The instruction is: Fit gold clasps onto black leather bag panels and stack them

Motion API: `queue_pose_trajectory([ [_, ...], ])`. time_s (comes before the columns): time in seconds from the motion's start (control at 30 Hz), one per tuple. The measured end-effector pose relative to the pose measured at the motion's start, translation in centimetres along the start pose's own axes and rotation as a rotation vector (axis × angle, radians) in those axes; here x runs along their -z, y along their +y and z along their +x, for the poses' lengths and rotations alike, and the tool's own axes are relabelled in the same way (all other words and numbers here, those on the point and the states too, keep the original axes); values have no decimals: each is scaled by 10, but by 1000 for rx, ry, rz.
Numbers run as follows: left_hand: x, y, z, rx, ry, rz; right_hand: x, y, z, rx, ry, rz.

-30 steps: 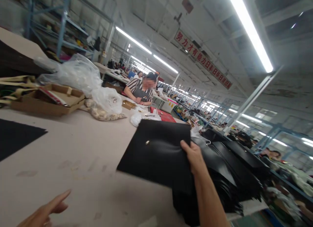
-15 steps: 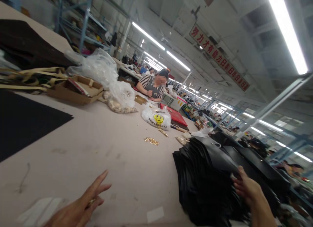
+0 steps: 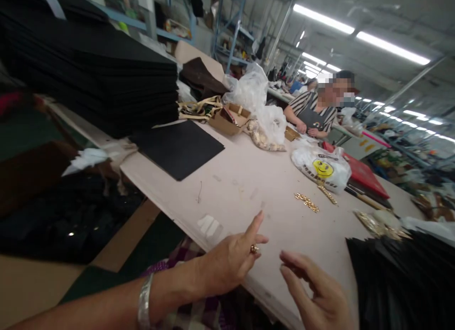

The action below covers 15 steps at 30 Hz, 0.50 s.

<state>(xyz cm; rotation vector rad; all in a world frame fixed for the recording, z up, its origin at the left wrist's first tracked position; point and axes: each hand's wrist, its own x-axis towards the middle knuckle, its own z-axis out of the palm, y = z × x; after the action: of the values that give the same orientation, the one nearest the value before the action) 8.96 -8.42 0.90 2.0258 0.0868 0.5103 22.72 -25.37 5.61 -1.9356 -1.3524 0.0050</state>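
My left hand (image 3: pixel 238 256) hovers over the near edge of the table, its index finger stretched out and the others partly bent. It wears a ring, and I see nothing held in it. Close by on the right is my right hand (image 3: pixel 316 289), fingers curved with a gap to the thumb, holding nothing visible. A stack of black, leather-like pieces (image 3: pixel 405 278) lies to the right of that hand, apart from it. Beyond both hands, small gold-coloured metal parts (image 3: pixel 307 203) lie in a loose group on the tabletop.
A tall pile of black sheets (image 3: pixel 135 88) stands at left, beside a flat black sheet (image 3: pixel 181 152). A cardboard box (image 3: pixel 227 123), plastic bags (image 3: pixel 273 126), a smiley-face bag (image 3: pixel 320 171) and a red case (image 3: pixel 366 171) line the back. A co-worker (image 3: pixel 313 112) sits beyond.
The view has swung left, bringing the tall black pile into sight. My right hand has left the black stack and come near my left hand.
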Motion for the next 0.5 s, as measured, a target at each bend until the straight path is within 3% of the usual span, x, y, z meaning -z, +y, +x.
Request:
queue_pose_trajectory([
  [0.07,4,1,-1,-29,5,-6,-26,-17,19,177,-2,18],
  [0.17,9,-1,-3,-62,9,-6,-45,-26,32,307,-4,44],
  [0.37,18,-13,-6,-15,-63,23,-57,-24,39,333,-115,54],
  [0.5,20,-19,-7,23,-114,71,-64,-26,44,317,-80,-13],
])
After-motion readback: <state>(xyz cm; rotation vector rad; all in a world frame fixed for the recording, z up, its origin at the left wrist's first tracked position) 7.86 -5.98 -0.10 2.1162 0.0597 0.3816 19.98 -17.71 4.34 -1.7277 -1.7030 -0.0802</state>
